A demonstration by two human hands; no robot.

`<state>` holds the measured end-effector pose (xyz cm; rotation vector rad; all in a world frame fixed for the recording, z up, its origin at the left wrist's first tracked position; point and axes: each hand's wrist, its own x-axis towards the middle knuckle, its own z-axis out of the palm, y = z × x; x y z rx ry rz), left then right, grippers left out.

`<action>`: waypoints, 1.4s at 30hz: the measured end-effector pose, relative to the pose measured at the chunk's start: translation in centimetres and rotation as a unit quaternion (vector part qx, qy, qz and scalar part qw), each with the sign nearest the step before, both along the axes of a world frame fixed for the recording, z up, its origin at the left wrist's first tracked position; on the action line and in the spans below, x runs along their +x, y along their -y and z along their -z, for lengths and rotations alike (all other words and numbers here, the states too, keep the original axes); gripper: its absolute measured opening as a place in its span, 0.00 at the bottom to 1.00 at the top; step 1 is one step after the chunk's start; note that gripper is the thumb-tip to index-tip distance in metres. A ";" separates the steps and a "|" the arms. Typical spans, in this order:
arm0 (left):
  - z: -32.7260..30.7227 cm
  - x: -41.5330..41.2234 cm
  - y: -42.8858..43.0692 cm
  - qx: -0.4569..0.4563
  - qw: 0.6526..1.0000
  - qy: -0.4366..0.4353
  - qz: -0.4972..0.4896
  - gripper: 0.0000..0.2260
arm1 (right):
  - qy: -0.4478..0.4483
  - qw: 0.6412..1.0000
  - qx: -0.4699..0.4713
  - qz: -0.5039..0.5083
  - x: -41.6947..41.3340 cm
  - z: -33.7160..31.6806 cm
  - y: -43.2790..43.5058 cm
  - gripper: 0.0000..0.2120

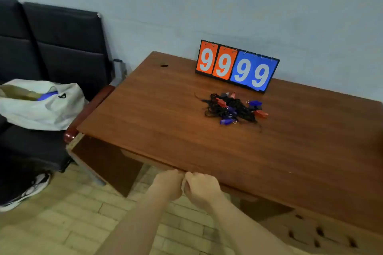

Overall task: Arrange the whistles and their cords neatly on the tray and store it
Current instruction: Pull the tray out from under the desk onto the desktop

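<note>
Brown wooden surface against a pale wall. Whistles dumped mid-surface in a knot of black cords, unsorted, no tray in sight. Behind, on a flip scoreboard: 99 99. Left hand and right hand knuckle to knuckle at the near edge, fingers curled, maybe tugging something from underneath, can't tell what.

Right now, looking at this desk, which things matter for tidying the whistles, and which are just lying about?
For the job: the tangled whistles and cords; left hand and right hand, curled at the front edge of the desk. No tray shows.
Lying about: scoreboard, white bag, black chairs, shoe.
</note>
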<state>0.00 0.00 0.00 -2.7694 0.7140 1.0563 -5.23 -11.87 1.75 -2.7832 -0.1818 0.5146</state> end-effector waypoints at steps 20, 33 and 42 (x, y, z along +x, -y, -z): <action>5.6 1.0 1.9 -0.024 0.998 0.047 -0.031 0.27 | -0.064 0.985 -0.058 0.148 -0.3 7.4 3.8 0.15; 5.3 0.9 -0.1 -0.043 0.984 0.170 0.021 0.17 | 0.107 0.990 -0.058 0.068 -2.8 9.3 3.8 0.12; 9.2 -1.5 -1.2 0.075 0.997 0.021 -0.024 0.48 | -0.155 0.982 -0.088 0.057 -4.0 10.8 2.2 0.39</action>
